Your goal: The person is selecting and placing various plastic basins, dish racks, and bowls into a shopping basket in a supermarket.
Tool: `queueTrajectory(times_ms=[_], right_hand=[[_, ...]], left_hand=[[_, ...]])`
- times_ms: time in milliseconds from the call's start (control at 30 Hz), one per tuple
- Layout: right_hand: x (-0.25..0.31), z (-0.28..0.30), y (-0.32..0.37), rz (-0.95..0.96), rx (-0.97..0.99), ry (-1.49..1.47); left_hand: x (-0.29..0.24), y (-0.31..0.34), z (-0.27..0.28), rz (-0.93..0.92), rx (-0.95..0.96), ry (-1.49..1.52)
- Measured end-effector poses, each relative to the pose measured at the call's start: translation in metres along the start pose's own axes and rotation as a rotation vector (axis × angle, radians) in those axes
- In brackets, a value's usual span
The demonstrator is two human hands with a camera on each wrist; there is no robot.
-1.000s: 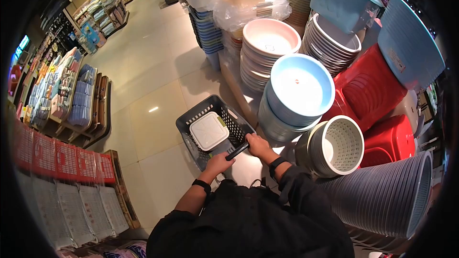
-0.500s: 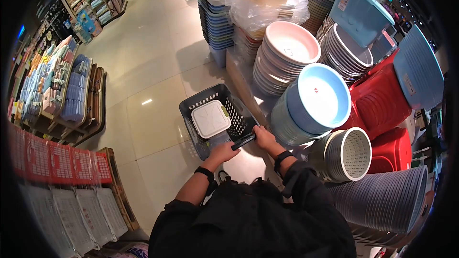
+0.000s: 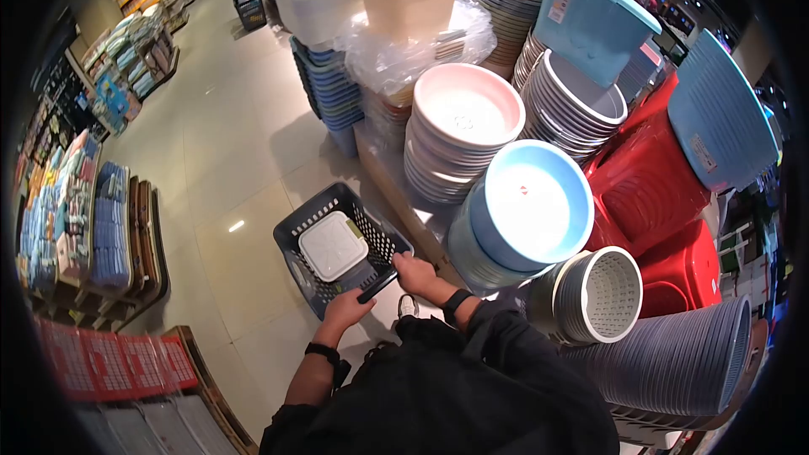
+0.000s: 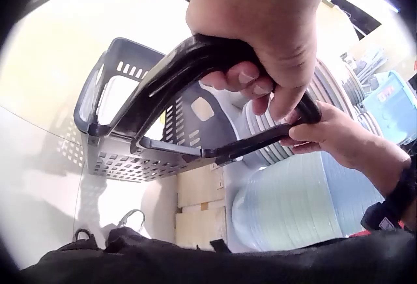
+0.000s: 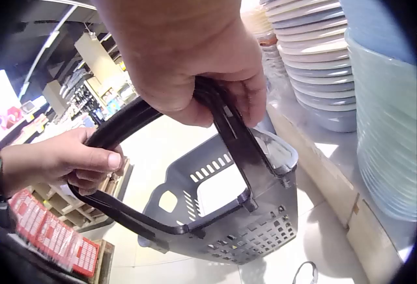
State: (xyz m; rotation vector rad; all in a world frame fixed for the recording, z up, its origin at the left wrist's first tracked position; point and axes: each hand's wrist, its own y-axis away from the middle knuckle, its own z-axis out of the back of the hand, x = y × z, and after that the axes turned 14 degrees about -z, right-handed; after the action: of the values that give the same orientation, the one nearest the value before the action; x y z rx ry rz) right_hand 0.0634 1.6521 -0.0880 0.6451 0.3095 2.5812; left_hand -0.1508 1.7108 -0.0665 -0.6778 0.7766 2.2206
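Observation:
Both hands grip the black handle of a dark grey shopping basket. My left hand curls its fingers round one end of the handle, and my right hand holds the other end. In the left wrist view the left fingers wrap under the bar. A white lidded box with a green latch lies inside the basket, which has perforated walls and tilts away from my body. The right wrist view shows the right hand closed over the handle's corner.
Along the right, a low platform bears stacked blue basins, pink basins, pale perforated baskets and red stools. Wrapped red baskets stand at lower left, beyond them a towel shelf. A tiled aisle runs ahead.
The basket, hands and displays have shifted left and down in the head view. Both hands keep their hold on the handle, and a shoe now shows below the basket.

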Motion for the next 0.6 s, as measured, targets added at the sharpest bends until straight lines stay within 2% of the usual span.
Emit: queueTrajectory(times_ms=[167, 267, 567, 600], right_hand=[[0.013, 0.002, -0.020, 0.055, -0.015, -0.028], [0.020, 0.004, -0.035, 0.152, -0.073, -0.016], [0.041, 0.007, -0.085, 0.159, -0.018, 0.012], [0.042, 0.003, -0.091, 0.167, -0.025, 0.003]], left_hand=[[0.007, -0.015, 0.021, 0.072, 0.028, -0.122], [0.019, -0.024, 0.025, 0.114, -0.020, -0.114], [0.036, -0.052, 0.058, 0.187, -0.068, -0.056], [0.040, -0.055, 0.059, 0.142, -0.087, -0.087]])
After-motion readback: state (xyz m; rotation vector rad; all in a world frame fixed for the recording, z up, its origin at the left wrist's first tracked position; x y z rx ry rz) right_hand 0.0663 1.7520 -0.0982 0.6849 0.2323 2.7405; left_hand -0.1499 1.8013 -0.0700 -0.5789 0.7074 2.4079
